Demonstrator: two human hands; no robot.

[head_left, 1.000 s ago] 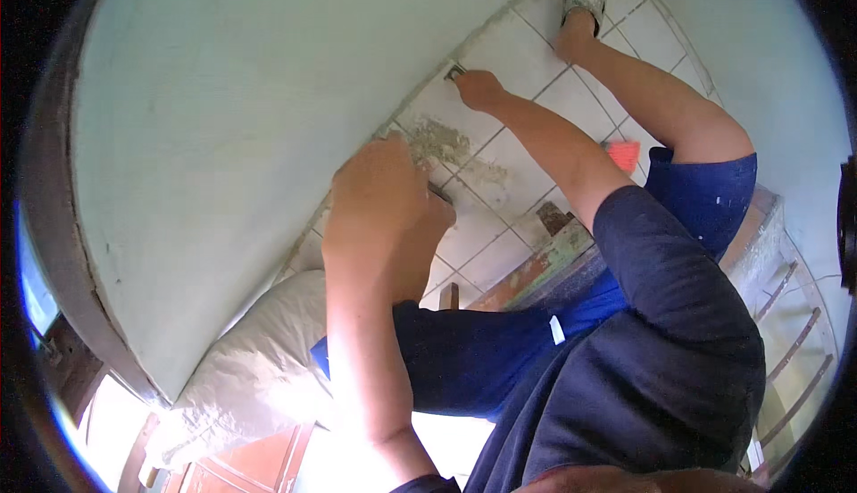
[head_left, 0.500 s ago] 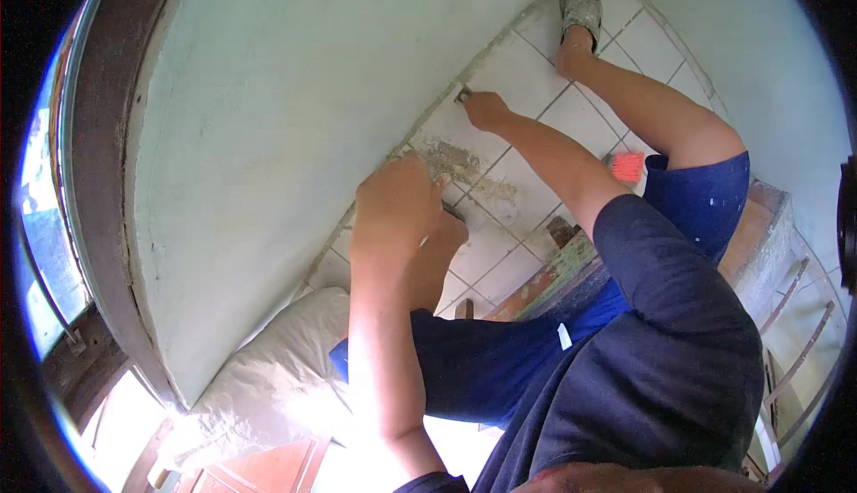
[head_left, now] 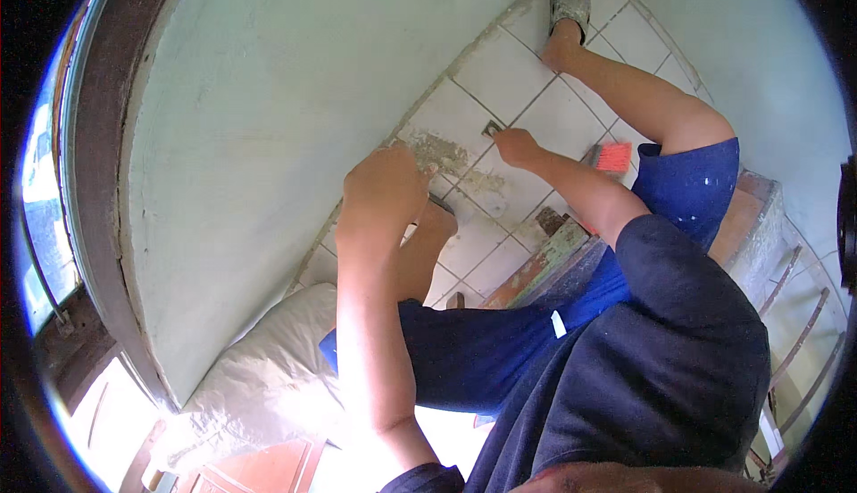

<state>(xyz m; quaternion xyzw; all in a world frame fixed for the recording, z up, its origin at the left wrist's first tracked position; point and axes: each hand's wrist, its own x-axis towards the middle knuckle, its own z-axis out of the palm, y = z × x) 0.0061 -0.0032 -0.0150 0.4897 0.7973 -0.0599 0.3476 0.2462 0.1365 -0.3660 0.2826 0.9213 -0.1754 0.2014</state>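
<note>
On the white floor tiles (head_left: 513, 69), my right hand (head_left: 516, 146) pinches a small flat dark piece (head_left: 491, 128) with a pale patch, close to a tile joint. Its exact kind is too small to tell. My left hand (head_left: 384, 185) is closed, low beside the wall's foot. The back of that hand hides its fingertips and whatever they may hold. Between the two hands, a rough grey-brown patch (head_left: 442, 155) of residue covers part of the tiles.
Right of my right hand lies a brush with orange bristles (head_left: 613, 157). A paint-stained wooden plank (head_left: 553, 261) lies near my legs. The pale green wall (head_left: 268, 136) rises at left, with a whitish sack (head_left: 277, 359) at its near end. Thin rods (head_left: 794, 332) stand at right.
My right hand has drawn the small dark piece away from the wall's foot, rightward and nearer to me. The left hand stays by the wall. The whole view has shifted slightly.
</note>
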